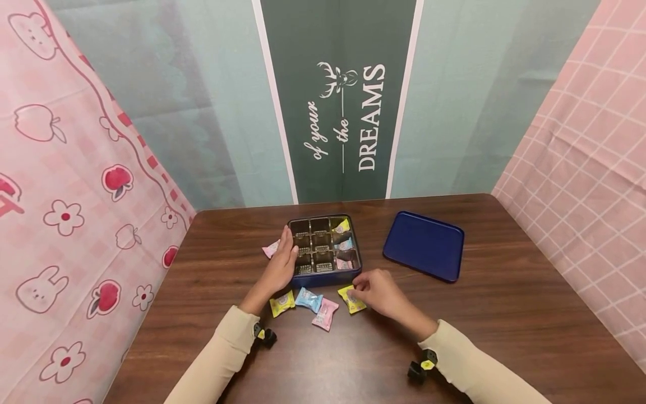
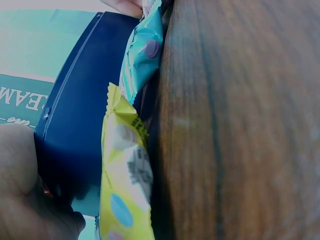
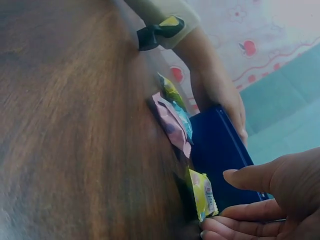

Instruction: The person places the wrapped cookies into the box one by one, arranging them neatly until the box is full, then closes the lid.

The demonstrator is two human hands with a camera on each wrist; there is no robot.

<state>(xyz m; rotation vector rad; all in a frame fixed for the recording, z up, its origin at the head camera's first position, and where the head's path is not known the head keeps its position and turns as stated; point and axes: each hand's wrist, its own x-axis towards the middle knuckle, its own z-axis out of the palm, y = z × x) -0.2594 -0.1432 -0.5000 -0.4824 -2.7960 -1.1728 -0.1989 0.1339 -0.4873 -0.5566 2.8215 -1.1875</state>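
Note:
My left hand (image 1: 281,264) lies along the left side of a dark blue tin (image 1: 325,278), with its fingers straight against the wall. A divided insert in the tin holds a yellow, a blue and a pink wrapped candy in its right column. My right hand (image 1: 381,293) is at the tin's front right corner. Its fingertips touch the end of a yellow wrapped candy (image 3: 202,195) on the table, and the thumb stands apart from them. In front of the tin lie another yellow candy (image 1: 282,303), a blue candy (image 1: 309,300) and a pink candy (image 1: 325,314).
A dark blue lid (image 1: 424,246) lies on the wooden table (image 1: 504,314) to the right of the tin. Another pink candy (image 1: 271,248) is partly hidden behind my left hand. Printed cloths hang around the table's back and sides.

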